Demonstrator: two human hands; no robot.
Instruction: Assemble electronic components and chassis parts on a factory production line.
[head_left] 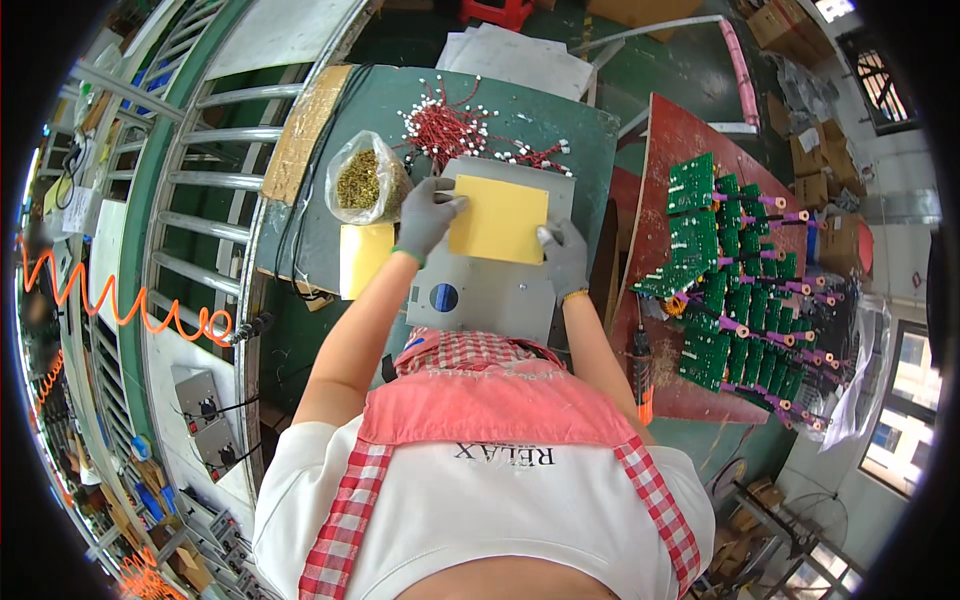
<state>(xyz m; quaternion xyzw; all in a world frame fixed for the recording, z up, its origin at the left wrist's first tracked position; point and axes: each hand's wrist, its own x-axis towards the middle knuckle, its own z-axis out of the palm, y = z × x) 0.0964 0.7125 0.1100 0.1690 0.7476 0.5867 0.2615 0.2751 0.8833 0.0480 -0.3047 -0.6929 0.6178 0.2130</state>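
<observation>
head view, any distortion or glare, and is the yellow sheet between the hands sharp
Head view: fisheye bending bows the roller conveyor, with dark corners; head view: the right-hand window looks glaringly bright; head view: the yellow sheet between left hand and right hand has clear edges.

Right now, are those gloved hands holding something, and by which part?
A yellow sheet: the left hand holds it by its left edge. The right hand is at its right edge, but I can't tell whether it grips.
</observation>
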